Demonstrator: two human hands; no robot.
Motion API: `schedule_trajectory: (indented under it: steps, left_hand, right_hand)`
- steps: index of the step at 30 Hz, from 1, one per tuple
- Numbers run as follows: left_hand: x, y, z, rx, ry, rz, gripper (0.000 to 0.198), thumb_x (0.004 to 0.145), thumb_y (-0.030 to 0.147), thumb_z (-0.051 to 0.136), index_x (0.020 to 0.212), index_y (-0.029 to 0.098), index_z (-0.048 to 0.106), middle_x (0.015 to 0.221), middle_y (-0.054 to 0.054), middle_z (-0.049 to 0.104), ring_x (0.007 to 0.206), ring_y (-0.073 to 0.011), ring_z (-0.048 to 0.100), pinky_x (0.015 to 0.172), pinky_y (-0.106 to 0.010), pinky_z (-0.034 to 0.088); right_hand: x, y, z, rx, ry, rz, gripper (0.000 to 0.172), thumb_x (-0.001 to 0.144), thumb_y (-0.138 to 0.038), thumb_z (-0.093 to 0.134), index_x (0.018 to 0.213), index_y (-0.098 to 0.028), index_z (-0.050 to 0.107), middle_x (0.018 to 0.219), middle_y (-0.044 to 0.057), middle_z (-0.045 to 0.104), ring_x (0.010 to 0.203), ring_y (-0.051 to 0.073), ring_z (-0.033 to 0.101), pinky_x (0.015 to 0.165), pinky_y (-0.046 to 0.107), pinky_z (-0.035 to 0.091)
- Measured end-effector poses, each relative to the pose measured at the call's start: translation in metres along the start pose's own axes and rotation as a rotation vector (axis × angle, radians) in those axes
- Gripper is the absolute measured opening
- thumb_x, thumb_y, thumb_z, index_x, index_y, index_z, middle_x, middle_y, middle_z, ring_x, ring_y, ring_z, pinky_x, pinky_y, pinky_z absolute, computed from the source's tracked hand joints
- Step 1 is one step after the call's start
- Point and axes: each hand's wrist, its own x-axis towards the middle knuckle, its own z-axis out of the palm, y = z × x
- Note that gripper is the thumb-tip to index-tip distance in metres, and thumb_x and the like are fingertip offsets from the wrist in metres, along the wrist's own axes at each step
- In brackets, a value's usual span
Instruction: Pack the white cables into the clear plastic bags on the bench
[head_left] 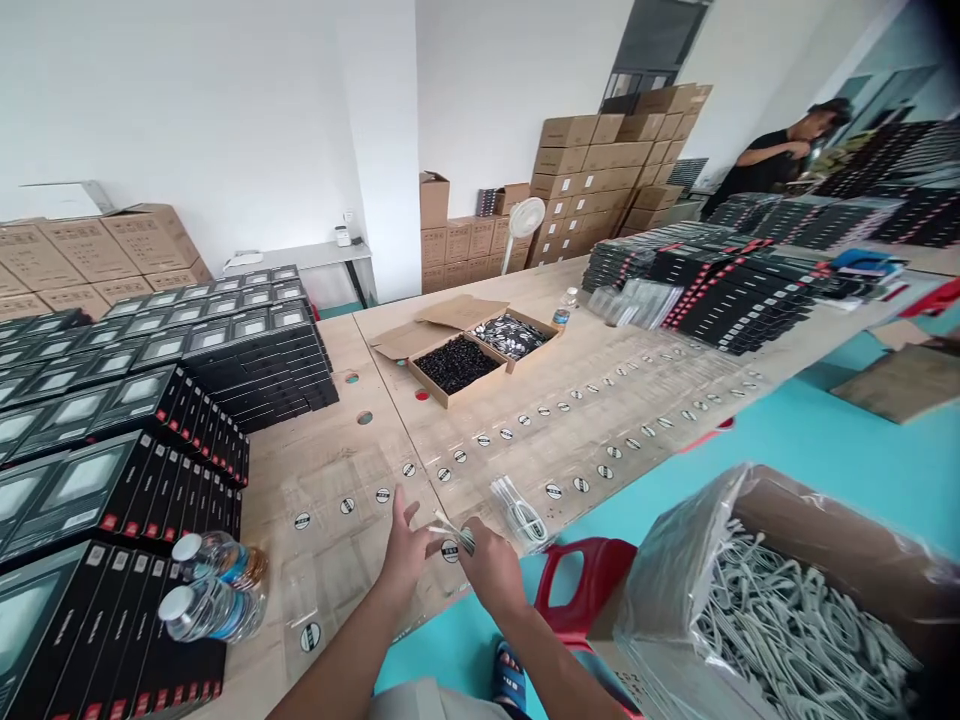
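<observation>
Pale grey-white cable bundle (466,540) is sitting in my right hand (491,570), fingers wrapping it firmly. My left hand (405,550) is hovering just left, fingers spread, gripping nothing; whether the thumb is brushing the cable, can't tell. Key relation: the bundle's long axis is running from my right-hand grip leftward and slightly away, its tips pointing at the left hand, so left is being the nearer one to those tips. Both hands are working above the near side of the table (349,350), by clear plastic packaging (345,560) with round labels (347,506). Second bundle (525,515) is lying just beyond and right of my right hand, axis slanting far-left to near-right. Box of cables (832,540) is standing farther right, past the red chair (615,560).
</observation>
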Motion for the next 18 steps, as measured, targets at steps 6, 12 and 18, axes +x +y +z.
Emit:
schedule_trajectory:
  steps: [6,12,18]
  left_hand:
    - [-0.002,-0.002,0.006,-0.024,-0.073,0.110,0.041,0.067,0.039,0.077,0.105,0.022,0.071,0.140,-0.014,0.051,0.119,-0.0330,0.058,0.093,-0.043,0.053]
    - [-0.014,0.003,0.020,-0.130,-0.164,0.136,0.025,0.064,0.039,0.081,0.072,0.016,0.073,0.097,-0.009,0.069,0.096,-0.0236,0.064,0.087,-0.038,0.053]
    - [-0.020,0.017,0.018,-0.110,-0.087,0.166,0.028,0.067,0.041,0.080,0.075,0.016,0.071,0.084,-0.005,0.067,0.084,-0.0193,0.064,0.083,-0.035,0.052]
  right_hand:
    - [-0.008,-0.004,-0.036,0.283,0.074,0.060,0.024,0.095,-0.040,0.042,0.090,-0.021,0.055,0.088,0.008,0.069,0.084,0.024,0.064,0.065,0.029,0.038]
    - [-0.019,-0.028,-0.044,0.163,0.055,0.093,0.018,0.091,-0.037,0.049,0.083,-0.021,0.052,0.081,0.008,0.066,0.078,0.024,0.062,0.061,0.030,0.033]
    - [-0.021,-0.037,-0.033,1.066,-0.219,0.150,0.042,0.088,-0.064,0.043,0.081,-0.023,0.049,0.064,-0.002,0.056,0.053,0.014,0.053,0.051,0.027,0.038]
